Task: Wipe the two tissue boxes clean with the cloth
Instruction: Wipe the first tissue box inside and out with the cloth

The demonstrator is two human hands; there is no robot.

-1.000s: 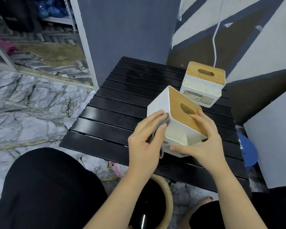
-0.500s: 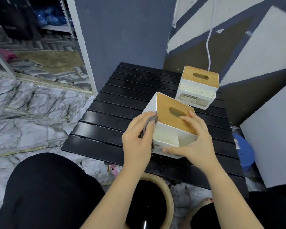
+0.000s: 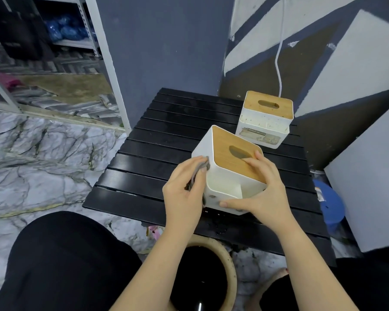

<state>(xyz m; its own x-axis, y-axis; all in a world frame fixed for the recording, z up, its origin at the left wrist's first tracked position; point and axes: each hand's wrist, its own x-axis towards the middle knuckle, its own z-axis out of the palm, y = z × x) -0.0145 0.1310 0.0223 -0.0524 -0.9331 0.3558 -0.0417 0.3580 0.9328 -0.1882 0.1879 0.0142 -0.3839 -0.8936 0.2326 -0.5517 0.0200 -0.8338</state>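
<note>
I see a black slatted table (image 3: 157, 158) set against a dark blue wall (image 3: 162, 41), with grey marbled floor (image 3: 43, 158) to its left and a blue plastic stool (image 3: 330, 205) past its right edge. My view looks down over both bare forearms. Near the table's front edge, about midway along it, the near white tissue box with a wooden slotted lid (image 3: 231, 162) is tipped up on edge, its lid facing up and to the right and its white side turned to me. My left hand (image 3: 184, 194) has its fingers curled round a crumpled grey cloth (image 3: 200, 171) and presses it flat against the box's left wall, the cloth showing at the fingertips and below the palm. My right hand (image 3: 261, 189) grips the same box, fingers spread over the wooden lid just beside the slot and thumb hooked under the lower front corner. At the table's back right corner stands the 2nd white tissue box with a wooden slotted lid (image 3: 265, 117), upright, well apart from both hands, its front speckled with dirt and carrying a worn label. A white cable (image 3: 279, 63) hangs down the wall behind it. Below the front edge, between my knees, sits a round beige-rimmed basin of dark water (image 3: 231, 265).
</note>
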